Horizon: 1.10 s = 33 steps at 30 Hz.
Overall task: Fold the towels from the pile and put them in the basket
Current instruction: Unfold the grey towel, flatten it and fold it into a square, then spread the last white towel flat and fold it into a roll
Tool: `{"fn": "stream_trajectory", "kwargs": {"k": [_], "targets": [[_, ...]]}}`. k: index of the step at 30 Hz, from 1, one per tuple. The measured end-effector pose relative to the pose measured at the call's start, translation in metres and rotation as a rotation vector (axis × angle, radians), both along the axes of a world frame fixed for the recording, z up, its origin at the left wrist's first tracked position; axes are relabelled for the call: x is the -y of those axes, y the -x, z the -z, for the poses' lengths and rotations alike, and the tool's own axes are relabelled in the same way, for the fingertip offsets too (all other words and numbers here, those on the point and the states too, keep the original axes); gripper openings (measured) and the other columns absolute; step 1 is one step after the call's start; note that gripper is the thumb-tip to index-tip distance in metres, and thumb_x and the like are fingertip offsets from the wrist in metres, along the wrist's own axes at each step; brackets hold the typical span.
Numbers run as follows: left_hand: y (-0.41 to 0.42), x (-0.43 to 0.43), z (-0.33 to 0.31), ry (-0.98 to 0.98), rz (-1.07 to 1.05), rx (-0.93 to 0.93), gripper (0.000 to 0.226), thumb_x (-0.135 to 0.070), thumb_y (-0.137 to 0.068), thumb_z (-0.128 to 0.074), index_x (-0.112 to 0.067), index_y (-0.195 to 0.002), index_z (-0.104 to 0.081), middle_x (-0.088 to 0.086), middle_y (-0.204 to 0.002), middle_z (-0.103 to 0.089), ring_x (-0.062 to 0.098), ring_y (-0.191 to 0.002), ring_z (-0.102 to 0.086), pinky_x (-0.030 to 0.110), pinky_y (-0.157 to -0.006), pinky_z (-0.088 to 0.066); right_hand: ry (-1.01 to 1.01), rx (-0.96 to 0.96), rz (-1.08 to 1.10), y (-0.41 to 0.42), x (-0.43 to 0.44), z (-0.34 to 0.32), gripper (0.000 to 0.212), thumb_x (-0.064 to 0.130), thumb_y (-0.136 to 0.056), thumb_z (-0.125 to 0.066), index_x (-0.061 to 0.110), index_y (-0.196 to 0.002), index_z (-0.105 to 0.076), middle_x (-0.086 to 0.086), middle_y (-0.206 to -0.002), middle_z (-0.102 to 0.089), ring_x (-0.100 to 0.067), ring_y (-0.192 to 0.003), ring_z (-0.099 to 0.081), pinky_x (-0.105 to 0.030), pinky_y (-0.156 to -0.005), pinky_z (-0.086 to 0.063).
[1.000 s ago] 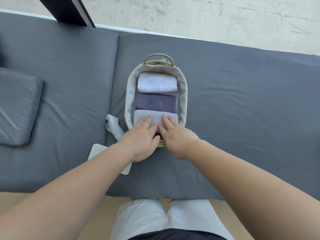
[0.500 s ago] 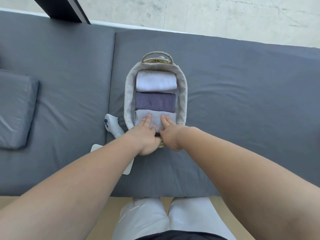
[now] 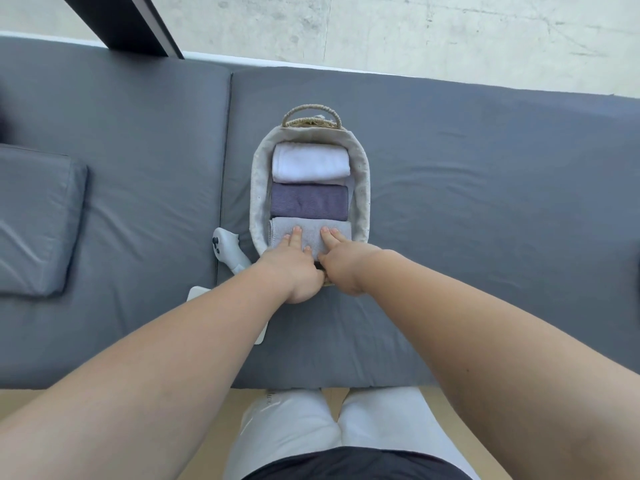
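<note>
An oval woven basket [image 3: 362, 188] with a pale cloth liner stands on the grey cushion. Three folded towels lie in it in a row: a white towel [image 3: 310, 163] at the far end, a dark purple towel [image 3: 309, 201] in the middle, a light grey towel [image 3: 311, 233] nearest me. My left hand [image 3: 294, 268] and my right hand [image 3: 341, 263] sit side by side at the basket's near end. Straight fingers of both press down on the light grey towel. The basket's near rim is hidden under my hands.
A white handheld controller [image 3: 227, 249] lies just left of the basket. A flat white device [image 3: 197, 292] pokes out under my left forearm. A grey pillow [image 3: 34, 220] sits at the far left. A dark beam [image 3: 121, 22] crosses the top left.
Both hands have pushed a little further down into the basket's near end, fingers staying on the light grey towel. The towels and the basket have not moved.
</note>
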<state>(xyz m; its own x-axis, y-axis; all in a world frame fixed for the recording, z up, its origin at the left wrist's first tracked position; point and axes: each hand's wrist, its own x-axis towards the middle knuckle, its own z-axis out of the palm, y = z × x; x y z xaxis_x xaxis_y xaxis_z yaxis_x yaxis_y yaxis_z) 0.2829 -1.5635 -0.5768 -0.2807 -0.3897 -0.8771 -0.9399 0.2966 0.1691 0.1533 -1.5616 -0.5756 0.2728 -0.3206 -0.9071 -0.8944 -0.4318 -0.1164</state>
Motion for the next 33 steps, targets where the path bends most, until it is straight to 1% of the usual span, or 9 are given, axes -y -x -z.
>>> {"fn": "stream_trajectory", "kwargs": {"k": [3,6,8,12,15,18,23,28,33], "targets": [[-0.008,-0.008,-0.009,0.097,0.047,-0.004,0.067,-0.05,-0.1,-0.018,-0.014,-0.156,-0.027,0.013,-0.166,0.008,0.026,-0.153,-0.003,0.055,-0.12,-0.011,0.033,0.023,0.032,0.009,-0.008,-0.012,0.058,0.008,-0.1,-0.042,0.01,-0.156,-0.028,-0.017,-0.166,0.01,-0.031,-0.154,0.0,-0.05,-0.122,-0.022],[-0.018,-0.018,-0.017,0.138,0.023,-0.008,0.066,-0.051,-0.101,-0.017,-0.015,-0.155,-0.027,0.011,-0.167,0.001,0.026,-0.153,-0.009,0.054,-0.119,-0.011,0.108,0.058,0.131,0.016,-0.021,-0.028,0.053,0.007,-0.098,-0.041,0.003,-0.15,-0.035,-0.017,-0.163,-0.008,-0.031,-0.151,-0.013,-0.047,-0.117,-0.032],[-0.021,-0.021,-0.027,0.157,-0.003,-0.029,0.065,-0.052,-0.101,-0.02,-0.015,-0.154,-0.029,0.013,-0.166,-0.006,0.029,-0.151,-0.016,0.052,-0.118,-0.016,0.177,0.096,0.21,0.022,-0.029,-0.044,0.051,0.005,-0.097,-0.039,0.002,-0.148,-0.035,-0.015,-0.159,-0.015,-0.031,-0.149,-0.015,-0.044,-0.115,-0.034],[-0.019,-0.026,-0.06,0.313,-0.123,-0.166,0.059,-0.052,-0.099,-0.036,-0.019,-0.148,-0.037,0.009,-0.155,-0.034,0.034,-0.137,-0.039,0.046,-0.108,-0.036,0.317,0.142,0.359,0.043,-0.051,-0.076,0.061,0.009,-0.097,-0.039,0.008,-0.155,-0.021,-0.01,-0.165,-0.008,-0.029,-0.153,-0.007,-0.042,-0.119,-0.026],[-0.008,-0.031,-0.09,0.447,-0.202,-0.244,0.069,-0.056,-0.096,-0.044,-0.024,-0.154,-0.027,0.007,-0.161,-0.025,0.029,-0.145,-0.029,0.046,-0.113,-0.03,0.461,0.14,0.478,0.07,-0.069,-0.099,0.069,0.029,-0.101,-0.041,0.018,-0.16,-0.008,-0.007,-0.168,-0.002,-0.028,-0.154,-0.003,-0.044,-0.123,-0.017],[0.014,-0.04,-0.114,0.492,-0.185,-0.262,0.074,-0.059,-0.093,-0.046,-0.025,-0.156,-0.024,0.008,-0.163,-0.02,0.031,-0.146,-0.026,0.046,-0.115,-0.027,0.542,0.113,0.556,0.107,-0.089,-0.118,0.07,0.041,-0.102,-0.041,0.023,-0.161,-0.006,-0.006,-0.168,0.002,-0.028,-0.155,-0.002,-0.045,-0.124,-0.014],[0.091,-0.065,-0.139,0.546,-0.112,-0.271,0.076,-0.06,-0.091,-0.051,-0.026,-0.154,-0.027,0.007,-0.162,-0.023,0.033,-0.143,-0.03,0.046,-0.114,-0.029,0.594,0.087,0.674,0.188,-0.136,-0.137,0.073,0.042,-0.1,-0.043,0.028,-0.16,-0.006,-0.006,-0.168,0.004,-0.028,-0.155,-0.002,-0.046,-0.124,-0.013],[0.211,-0.106,-0.145,0.599,-0.021,-0.278,0.077,-0.06,-0.09,-0.051,-0.025,-0.154,-0.028,0.01,-0.162,-0.025,0.032,-0.145,-0.03,0.045,-0.118,-0.027,0.639,0.068,0.739,0.299,-0.193,-0.139,0.076,0.046,-0.099,-0.045,0.029,-0.16,-0.005,-0.007,-0.168,0.005,-0.029,-0.155,-0.002,-0.048,-0.124,-0.013],[0.325,-0.167,-0.15,0.593,-0.015,-0.244,0.076,-0.061,-0.09,-0.052,-0.027,-0.153,-0.029,0.007,-0.161,-0.026,0.03,-0.143,-0.031,0.044,-0.116,-0.029,0.648,0.069,0.778,0.422,-0.25,-0.141,0.077,0.049,-0.098,-0.048,0.032,-0.16,-0.006,-0.006,-0.168,0.005,-0.03,-0.154,-0.003,-0.05,-0.123,-0.014]]}}
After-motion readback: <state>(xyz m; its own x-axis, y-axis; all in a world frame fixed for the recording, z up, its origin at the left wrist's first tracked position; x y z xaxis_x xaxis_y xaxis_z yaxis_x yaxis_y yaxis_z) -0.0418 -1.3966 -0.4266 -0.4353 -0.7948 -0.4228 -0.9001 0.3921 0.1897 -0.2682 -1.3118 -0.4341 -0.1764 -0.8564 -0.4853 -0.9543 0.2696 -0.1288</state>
